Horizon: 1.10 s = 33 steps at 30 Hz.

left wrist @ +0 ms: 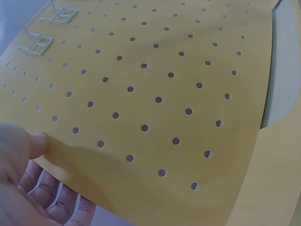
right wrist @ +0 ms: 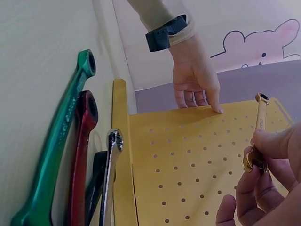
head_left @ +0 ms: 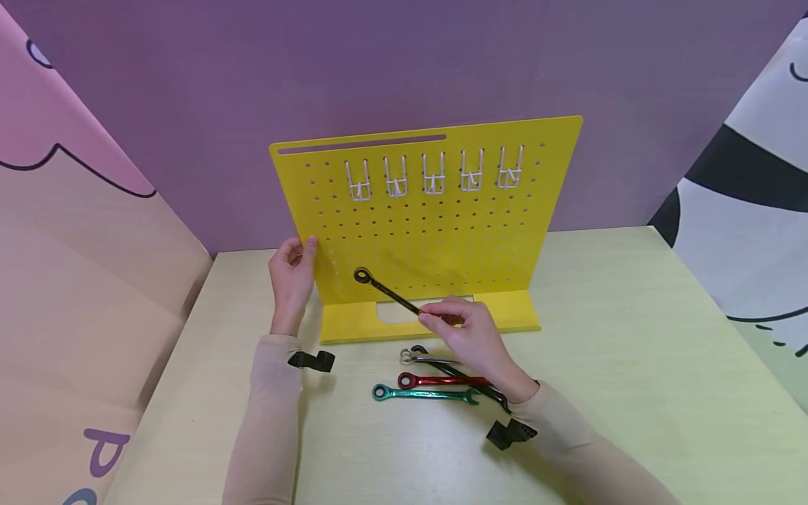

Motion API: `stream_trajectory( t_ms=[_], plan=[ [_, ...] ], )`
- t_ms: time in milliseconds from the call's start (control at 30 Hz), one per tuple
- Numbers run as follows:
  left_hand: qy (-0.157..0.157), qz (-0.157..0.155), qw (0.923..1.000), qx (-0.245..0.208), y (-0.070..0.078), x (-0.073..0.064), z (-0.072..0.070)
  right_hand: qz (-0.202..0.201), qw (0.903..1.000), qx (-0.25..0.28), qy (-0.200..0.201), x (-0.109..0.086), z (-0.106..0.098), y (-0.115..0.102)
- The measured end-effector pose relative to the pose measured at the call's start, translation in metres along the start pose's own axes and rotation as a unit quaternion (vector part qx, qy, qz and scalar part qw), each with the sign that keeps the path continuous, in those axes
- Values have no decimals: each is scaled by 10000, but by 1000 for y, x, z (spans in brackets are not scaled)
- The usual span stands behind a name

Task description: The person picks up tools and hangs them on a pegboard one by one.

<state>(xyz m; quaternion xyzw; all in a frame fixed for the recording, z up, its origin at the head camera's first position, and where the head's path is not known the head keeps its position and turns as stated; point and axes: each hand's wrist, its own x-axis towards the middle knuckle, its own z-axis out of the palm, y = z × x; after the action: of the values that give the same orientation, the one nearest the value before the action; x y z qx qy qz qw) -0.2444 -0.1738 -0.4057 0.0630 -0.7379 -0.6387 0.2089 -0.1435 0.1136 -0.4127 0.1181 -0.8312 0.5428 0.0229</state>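
My right hand [head_left: 470, 333] pinches a combination wrench [head_left: 393, 293] near its open end. The wrench looks dark in the head view and golden in the right wrist view; its ring end points up and left before the yellow pegboard [head_left: 429, 245]. At the board's left edge, my left hand [head_left: 294, 280] grips it, thumb [left wrist: 37, 145] on the front and fingers behind. Below my right hand lie a green wrench [head_left: 426, 395], a red wrench [head_left: 442, 381], a silver wrench [head_left: 407, 357] and a black wrench [head_left: 499, 398], partly hidden by the hand and each other.
Several white wire hooks [head_left: 434, 184] stick out in a row along the upper pegboard. Its yellow base [head_left: 350, 322] rests on the pale table [head_left: 631, 337]. A purple wall panel [head_left: 404, 70] stands behind, with printed panels at both sides.
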Motion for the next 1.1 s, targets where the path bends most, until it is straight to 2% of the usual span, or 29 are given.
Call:
stream_trajectory(
  t_ms=[267,467,633,967,1100],
  plan=[
    [-35,-81,9999,48,1,0,0,-24,9998,168,118,6,2,-5],
    [-40,-96,9999,71,2,0,-1,207,9981,534,219,12,3,-11],
    [-40,-106,9999,43,2,0,-2,379,9970,638,196,15,4,-13],
    [-59,-120,9999,57,1,0,-1,277,9946,933,352,21,5,-21],
    [-61,-76,9999,53,0,0,-1,392,9935,990,413,24,6,-22]
  ],
)
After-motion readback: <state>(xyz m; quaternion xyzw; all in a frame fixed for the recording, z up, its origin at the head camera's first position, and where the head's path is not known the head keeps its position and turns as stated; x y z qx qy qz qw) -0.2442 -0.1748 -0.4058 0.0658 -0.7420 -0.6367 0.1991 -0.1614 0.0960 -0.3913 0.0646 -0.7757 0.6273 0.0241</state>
